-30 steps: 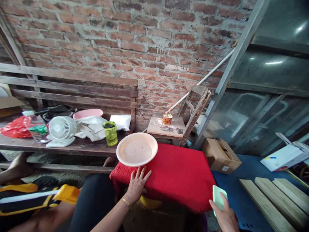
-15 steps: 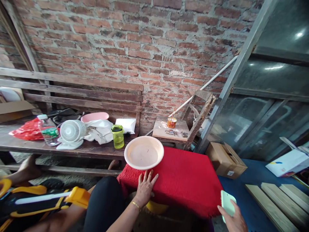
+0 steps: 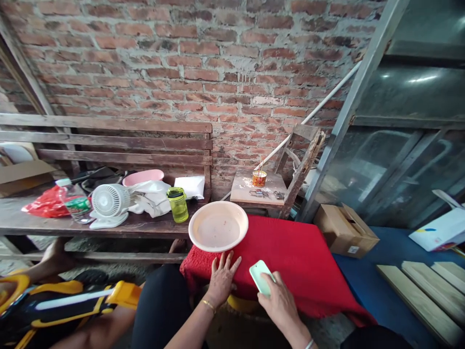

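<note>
A flat, rounded, mint-green phone-shaped object [image 3: 259, 276] is held in the person's right hand [image 3: 279, 298], above the near part of a red fabric cloth [image 3: 286, 242] draped over a low table; the thumb lies along one long side and the fingers close around the other. The left hand [image 3: 221, 281] is at the near edge of the red cloth, palm down and holding nothing, its fingers straight and fanned apart. Its fingertips are just beside the rim of a round, cream-coloured shallow basin [image 3: 214, 234], which sits on the far left corner of the red cloth; whether they touch it cannot be told. Beyond the red cloth, a worn wooden chair [image 3: 241, 193] bears a red-and-gold patterned cup [image 3: 259, 180] with thin sticks upright in it, and metal padlocks [image 3: 257, 193]. Left of the red cloth, a dark slatted wooden bench [image 3: 145, 142] carries a translucent yellow-green bottle [image 3: 178, 207], a white plastic fan [image 3: 110, 200], a pink oval tub [image 3: 143, 177] and a crumpled red plastic bag [image 3: 43, 204]. Right of the red cloth, a brown cardboard box [image 3: 343, 235] and pale wooden boards [image 3: 414, 295] lie on a blue flat surface [image 3: 358, 271].
</note>
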Motion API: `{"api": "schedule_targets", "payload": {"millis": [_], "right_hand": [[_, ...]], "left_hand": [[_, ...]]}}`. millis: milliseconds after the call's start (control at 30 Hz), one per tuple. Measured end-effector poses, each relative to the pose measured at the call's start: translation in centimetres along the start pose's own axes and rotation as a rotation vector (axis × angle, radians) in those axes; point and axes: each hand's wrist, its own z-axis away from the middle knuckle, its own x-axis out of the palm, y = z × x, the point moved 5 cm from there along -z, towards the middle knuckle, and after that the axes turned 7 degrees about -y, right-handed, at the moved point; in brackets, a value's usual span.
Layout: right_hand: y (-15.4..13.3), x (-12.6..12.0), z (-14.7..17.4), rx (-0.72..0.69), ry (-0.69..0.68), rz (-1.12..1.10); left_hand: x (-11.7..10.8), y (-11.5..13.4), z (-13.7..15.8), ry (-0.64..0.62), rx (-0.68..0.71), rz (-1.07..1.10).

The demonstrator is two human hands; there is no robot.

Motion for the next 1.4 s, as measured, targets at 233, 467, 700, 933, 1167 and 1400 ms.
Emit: {"api": "schedule_targets", "payload": {"millis": [233, 467, 700, 933, 1167, 1400], "right_hand": [[13.2, -3.9, 3.6, 0.419, 0.046, 0.157], [9.9, -5.0, 3.0, 0.306, 0.131, 0.184], [-2.2, -0.9, -0.9, 0.033, 0.032, 0.186], [10.3, -5.9, 1.4, 0.462, 0.028, 0.314], [7.1, -5.2, 2.1, 0.306, 0.111, 0.202], [3.4, -1.3, 2.0, 0.142, 0.029, 0.101]], "left_hand": [[-0.5, 0.3, 0.2, -0.010, -0.001, 0.013], [-0.8, 0.5, 0.1, -0.020, -0.001, 0.037], [0.6, 0.2, -0.5, -0.015, -0.011, 0.025], [0.6, 0.4, -0.4, 0.002, -0.003, 0.042], [-0.2, 0.3, -0.1, -0.013, -0.013, 0.027], [0.1, 0.1, -0.2, -0.005, -0.019, -0.013]]}}
